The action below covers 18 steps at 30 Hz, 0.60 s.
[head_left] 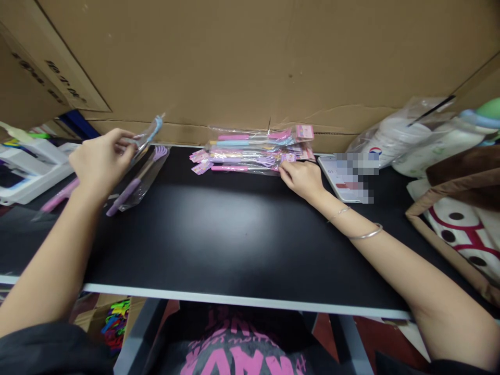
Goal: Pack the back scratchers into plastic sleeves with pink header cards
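My left hand (100, 161) is raised over the left part of the black table (234, 234), fingers closed on a clear plastic bag with a blue item (146, 136) in it. Below it lie a purple-handled whisk in a bag (136, 179) and a pink-handled one (58, 197). My right hand (302, 177) rests at the right end of a pile of bagged pastel whisks with pink labels (253, 151) at the back of the table, fingertips pinching the edge of one pack.
A phone (341, 182) lies right of the pile. White plastic-wrapped items (394, 135) and a brown bag (457, 219) crowd the right side. White trays (27, 166) sit at the left. Cardboard sheets (250, 62) wall off the back.
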Each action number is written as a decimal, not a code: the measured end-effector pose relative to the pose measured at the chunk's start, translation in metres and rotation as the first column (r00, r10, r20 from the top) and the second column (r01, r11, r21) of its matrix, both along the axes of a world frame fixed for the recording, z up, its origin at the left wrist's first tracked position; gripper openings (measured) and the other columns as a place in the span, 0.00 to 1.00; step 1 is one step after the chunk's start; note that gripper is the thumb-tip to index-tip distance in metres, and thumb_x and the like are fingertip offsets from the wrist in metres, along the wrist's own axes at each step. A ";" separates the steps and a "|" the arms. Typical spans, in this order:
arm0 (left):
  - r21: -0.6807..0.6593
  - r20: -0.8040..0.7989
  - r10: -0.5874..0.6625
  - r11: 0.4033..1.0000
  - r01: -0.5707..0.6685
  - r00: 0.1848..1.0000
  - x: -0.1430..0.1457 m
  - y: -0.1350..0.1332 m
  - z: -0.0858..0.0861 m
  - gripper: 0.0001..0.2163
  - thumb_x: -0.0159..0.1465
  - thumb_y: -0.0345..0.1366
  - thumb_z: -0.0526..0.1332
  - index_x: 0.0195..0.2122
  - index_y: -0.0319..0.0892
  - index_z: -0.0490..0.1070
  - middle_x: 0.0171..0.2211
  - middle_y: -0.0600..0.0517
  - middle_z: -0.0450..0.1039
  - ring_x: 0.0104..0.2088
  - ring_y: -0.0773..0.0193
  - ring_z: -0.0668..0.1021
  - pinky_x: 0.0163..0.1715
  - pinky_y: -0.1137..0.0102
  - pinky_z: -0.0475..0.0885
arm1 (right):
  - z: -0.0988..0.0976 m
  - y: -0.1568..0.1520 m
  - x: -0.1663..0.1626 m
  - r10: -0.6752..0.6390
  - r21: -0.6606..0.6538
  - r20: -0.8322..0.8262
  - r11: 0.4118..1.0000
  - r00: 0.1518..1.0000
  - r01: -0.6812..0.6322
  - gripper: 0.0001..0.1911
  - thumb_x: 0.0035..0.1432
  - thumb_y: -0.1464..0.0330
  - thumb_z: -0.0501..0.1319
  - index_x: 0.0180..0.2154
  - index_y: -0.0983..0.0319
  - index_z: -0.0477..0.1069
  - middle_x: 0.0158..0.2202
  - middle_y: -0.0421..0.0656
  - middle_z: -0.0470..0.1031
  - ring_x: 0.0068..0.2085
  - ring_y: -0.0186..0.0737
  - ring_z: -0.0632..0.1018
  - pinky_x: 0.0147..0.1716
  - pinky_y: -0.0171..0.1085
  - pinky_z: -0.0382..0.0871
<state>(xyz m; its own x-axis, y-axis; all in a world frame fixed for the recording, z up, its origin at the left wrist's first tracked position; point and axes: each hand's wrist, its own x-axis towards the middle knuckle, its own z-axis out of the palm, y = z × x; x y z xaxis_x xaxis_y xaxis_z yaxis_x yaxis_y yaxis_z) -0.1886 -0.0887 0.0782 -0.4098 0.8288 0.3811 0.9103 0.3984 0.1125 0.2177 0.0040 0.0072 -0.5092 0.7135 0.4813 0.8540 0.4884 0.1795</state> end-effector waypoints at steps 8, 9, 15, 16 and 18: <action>-0.010 -0.149 -0.493 0.868 0.497 0.857 0.075 -0.018 0.003 0.14 0.71 0.42 0.50 0.50 0.49 0.72 0.44 0.54 0.80 0.43 0.61 0.79 0.29 0.73 0.59 | 0.000 -0.001 0.001 -0.031 -0.006 -0.001 1.000 1.000 0.031 0.19 0.66 0.64 0.48 0.39 0.63 0.76 0.32 0.47 0.82 0.29 0.40 0.76 0.27 0.37 0.49; -0.020 -0.177 -0.533 0.842 0.539 0.827 0.083 -0.018 -0.002 0.14 0.71 0.42 0.50 0.48 0.48 0.73 0.45 0.54 0.80 0.43 0.61 0.79 0.29 0.73 0.59 | 0.000 -0.002 0.001 -0.038 -0.009 0.001 0.999 0.999 0.038 0.19 0.66 0.64 0.48 0.39 0.63 0.76 0.32 0.47 0.82 0.29 0.41 0.76 0.27 0.37 0.49; -0.240 -0.267 -0.735 0.677 0.696 0.623 0.127 -0.021 -0.028 0.12 0.70 0.36 0.52 0.46 0.47 0.74 0.39 0.52 0.79 0.39 0.60 0.80 0.26 0.71 0.61 | 0.001 -0.002 0.000 -0.037 -0.012 0.030 0.999 0.999 0.037 0.19 0.67 0.64 0.48 0.38 0.63 0.76 0.34 0.47 0.82 0.30 0.41 0.77 0.27 0.37 0.49; -0.283 -0.259 -0.759 0.651 0.704 0.597 0.134 -0.023 -0.029 0.11 0.70 0.35 0.52 0.46 0.47 0.74 0.37 0.52 0.78 0.38 0.60 0.80 0.25 0.70 0.60 | 0.001 -0.002 0.000 -0.032 -0.012 0.033 0.999 0.999 0.033 0.19 0.67 0.64 0.48 0.38 0.63 0.76 0.34 0.47 0.82 0.30 0.41 0.77 0.27 0.37 0.49; -0.346 -0.231 -0.792 0.609 0.713 0.565 0.146 -0.026 -0.030 0.11 0.70 0.33 0.52 0.46 0.45 0.73 0.35 0.51 0.77 0.38 0.60 0.79 0.24 0.70 0.60 | 0.001 -0.002 0.000 -0.032 -0.010 0.040 0.999 0.999 0.032 0.19 0.67 0.64 0.48 0.38 0.63 0.76 0.34 0.47 0.82 0.30 0.41 0.77 0.27 0.37 0.49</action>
<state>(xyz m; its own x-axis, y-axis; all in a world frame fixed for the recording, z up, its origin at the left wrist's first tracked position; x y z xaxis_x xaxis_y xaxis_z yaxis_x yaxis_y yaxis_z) -0.0428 -0.1152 0.0481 0.5180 0.8413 0.1546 0.8449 -0.4750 -0.2460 0.2177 0.0021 0.0078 -0.5043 0.7348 0.4536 0.8617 0.4628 0.2083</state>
